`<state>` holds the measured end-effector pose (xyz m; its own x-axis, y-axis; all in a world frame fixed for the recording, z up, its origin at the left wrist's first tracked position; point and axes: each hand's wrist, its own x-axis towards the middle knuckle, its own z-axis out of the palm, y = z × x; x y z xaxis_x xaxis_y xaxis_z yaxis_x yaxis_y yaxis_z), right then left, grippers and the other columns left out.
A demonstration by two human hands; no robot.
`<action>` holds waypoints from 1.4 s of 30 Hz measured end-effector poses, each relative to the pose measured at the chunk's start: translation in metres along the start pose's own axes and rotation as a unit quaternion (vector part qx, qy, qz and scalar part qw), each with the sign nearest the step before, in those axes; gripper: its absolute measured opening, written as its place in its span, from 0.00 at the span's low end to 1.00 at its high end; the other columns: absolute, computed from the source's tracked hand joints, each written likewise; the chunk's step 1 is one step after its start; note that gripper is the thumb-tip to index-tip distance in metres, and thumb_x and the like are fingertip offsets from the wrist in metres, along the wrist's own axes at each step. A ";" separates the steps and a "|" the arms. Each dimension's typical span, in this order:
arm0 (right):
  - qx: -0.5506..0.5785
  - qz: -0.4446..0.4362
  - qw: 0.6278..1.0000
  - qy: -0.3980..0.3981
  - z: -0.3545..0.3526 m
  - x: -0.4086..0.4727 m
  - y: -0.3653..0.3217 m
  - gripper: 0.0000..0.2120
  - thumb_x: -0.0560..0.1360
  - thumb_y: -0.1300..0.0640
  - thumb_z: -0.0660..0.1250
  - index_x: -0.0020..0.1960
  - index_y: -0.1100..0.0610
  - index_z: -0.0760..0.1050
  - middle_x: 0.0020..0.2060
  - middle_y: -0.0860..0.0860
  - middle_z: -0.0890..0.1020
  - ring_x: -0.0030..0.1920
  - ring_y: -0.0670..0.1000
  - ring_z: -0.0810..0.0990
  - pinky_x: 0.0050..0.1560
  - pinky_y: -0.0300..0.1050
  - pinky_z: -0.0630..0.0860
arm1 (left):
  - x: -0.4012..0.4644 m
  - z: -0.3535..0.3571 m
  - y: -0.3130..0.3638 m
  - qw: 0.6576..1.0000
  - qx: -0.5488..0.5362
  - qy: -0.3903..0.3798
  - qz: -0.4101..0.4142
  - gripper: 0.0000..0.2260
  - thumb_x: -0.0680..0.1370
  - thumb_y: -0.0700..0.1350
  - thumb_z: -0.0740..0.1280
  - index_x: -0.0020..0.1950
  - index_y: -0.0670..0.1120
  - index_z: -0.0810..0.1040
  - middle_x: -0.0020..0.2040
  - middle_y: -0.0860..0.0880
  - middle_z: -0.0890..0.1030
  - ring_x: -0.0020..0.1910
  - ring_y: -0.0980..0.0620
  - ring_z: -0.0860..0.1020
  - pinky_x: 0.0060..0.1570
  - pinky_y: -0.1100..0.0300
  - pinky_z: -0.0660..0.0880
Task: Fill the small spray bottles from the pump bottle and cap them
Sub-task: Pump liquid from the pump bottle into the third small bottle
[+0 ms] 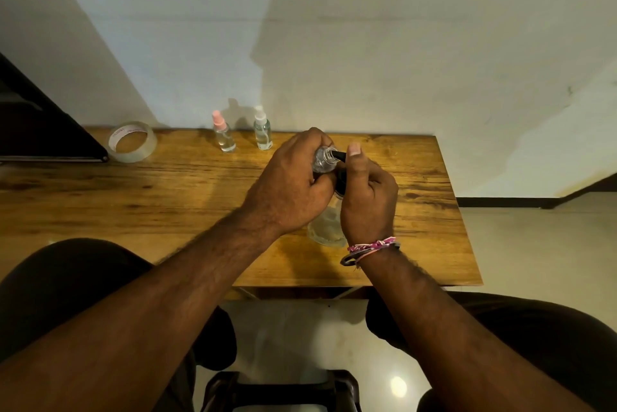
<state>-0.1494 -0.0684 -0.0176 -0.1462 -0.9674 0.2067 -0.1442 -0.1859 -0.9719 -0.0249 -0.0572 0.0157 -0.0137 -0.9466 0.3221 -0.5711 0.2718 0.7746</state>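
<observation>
My left hand (293, 178) grips a small clear spray bottle (323, 159) with no cap on it, its open neck held against the black nozzle (339, 155) of the pump bottle. My right hand (367, 198) is wrapped round the top of the clear pump bottle (325, 228), which stands on the wooden table (133, 204), with the thumb up by the pump head. Two small spray bottles stand at the table's far edge: one with a pink cap (223, 133) and one with a white cap (262, 129). Both hold clear liquid.
A roll of clear tape (132, 142) lies at the far left of the table beside a dark object (40, 124). A wall runs right behind the table. The table's right edge (462, 211) drops to a pale floor. A stool (280, 391) stands under me.
</observation>
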 end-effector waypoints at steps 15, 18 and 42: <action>0.011 -0.018 1.000 -0.002 -0.002 -0.003 0.000 0.40 0.78 0.26 0.58 0.41 0.64 0.81 0.34 0.61 0.81 0.39 0.64 0.81 0.39 0.65 0.78 | 0.000 -0.002 0.002 0.999 -0.027 -0.004 -0.029 0.11 0.75 0.37 0.74 0.49 0.49 0.74 0.43 0.54 0.77 0.41 0.54 0.77 0.38 0.62 0.72; 0.025 0.017 0.999 -0.026 -0.003 -0.002 -0.005 0.40 0.75 0.23 0.59 0.44 0.61 0.84 0.39 0.59 0.85 0.45 0.62 0.85 0.46 0.67 0.81 | 0.001 -0.004 0.004 0.999 -0.026 -0.007 -0.028 0.10 0.76 0.38 0.73 0.49 0.49 0.74 0.43 0.54 0.77 0.40 0.54 0.77 0.37 0.62 0.71; 0.034 0.007 0.998 0.044 0.005 -0.003 -0.004 0.30 0.74 0.23 0.61 0.37 0.48 0.83 0.38 0.60 0.83 0.44 0.64 0.83 0.43 0.68 0.80 | 0.000 0.001 -0.002 1.000 -0.008 -0.001 -0.001 0.09 0.76 0.37 0.71 0.51 0.47 0.75 0.44 0.53 0.76 0.44 0.53 0.75 0.40 0.61 0.69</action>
<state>-0.1435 -0.0652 -0.0146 -0.2328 -0.9520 0.1989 -0.0760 -0.1861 -0.9796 -0.0243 -0.0576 0.0132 -0.0136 -0.9477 0.3189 -0.5576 0.2719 0.7843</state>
